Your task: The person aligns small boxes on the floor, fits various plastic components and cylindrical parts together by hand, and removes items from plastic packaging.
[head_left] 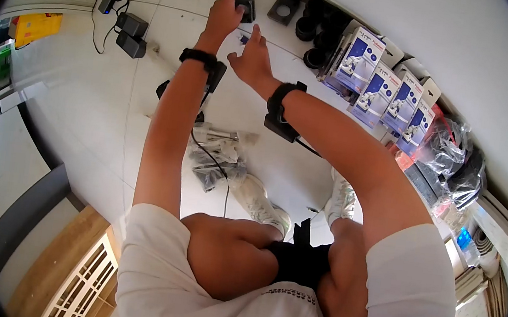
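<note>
At the top of the head view, my left hand (223,15) grips a small black square piece (245,5) by its left side, thumb over its face and index finger pointing up. My right hand (253,59) hovers just below it, thumb and index finger apart, with nothing between them. A small dark blue item (244,40) lies on the floor near the right fingertips. To the right of the held piece sits a similar black square piece with a round opening (284,8). Black straps with box-shaped devices are on both wrists.
Several black round parts (306,28) stand along the wall, beside blue-and-white boxes (361,61). Plastic-wrapped bags (452,148) lie further right. Black adapters (131,34) and cables are at left. Bagged parts (219,157) lie between my arms, near my shoes.
</note>
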The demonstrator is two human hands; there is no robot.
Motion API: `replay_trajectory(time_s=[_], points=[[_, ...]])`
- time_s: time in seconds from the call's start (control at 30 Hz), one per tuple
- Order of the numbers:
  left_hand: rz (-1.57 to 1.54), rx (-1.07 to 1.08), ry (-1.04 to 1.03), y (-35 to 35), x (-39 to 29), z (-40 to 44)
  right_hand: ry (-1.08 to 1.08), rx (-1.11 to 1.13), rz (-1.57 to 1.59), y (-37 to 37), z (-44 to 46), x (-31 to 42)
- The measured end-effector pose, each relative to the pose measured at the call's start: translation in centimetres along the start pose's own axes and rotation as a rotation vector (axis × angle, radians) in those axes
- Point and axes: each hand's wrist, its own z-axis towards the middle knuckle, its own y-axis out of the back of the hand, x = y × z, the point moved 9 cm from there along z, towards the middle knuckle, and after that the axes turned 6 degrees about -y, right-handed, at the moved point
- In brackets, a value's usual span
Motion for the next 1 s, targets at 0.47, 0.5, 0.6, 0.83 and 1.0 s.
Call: replay_trajectory(time_s=[0.47,0.5,0.6,0.83,1.0], points=[[0.003,-0.047,-0.291,-3.3,-4.6,4.1,-0.093,0.222,-0.18,-0.7,0.1,-4.6],[-0.234,-0.047,-0.165,-4.6,-3.5,3.9,-0.047,0.271,-0.248,-1.3,0.2,-4.6],[-0.281,-0.064,-0.013,-2.9,-2.2,2.2,0.083,0.214,-0.194,-1.8,0.9,-5.8],[-0.011,-0.22,-0.071,8.5,11.5,-11.7,0.109,0.131,-0.237,1.0,0.5,-3.1],[0.041,0.239,0.228,10.1,17.5,-24.2,0.281,0.282,-0.182,-1.3,-0.5,0.3]])
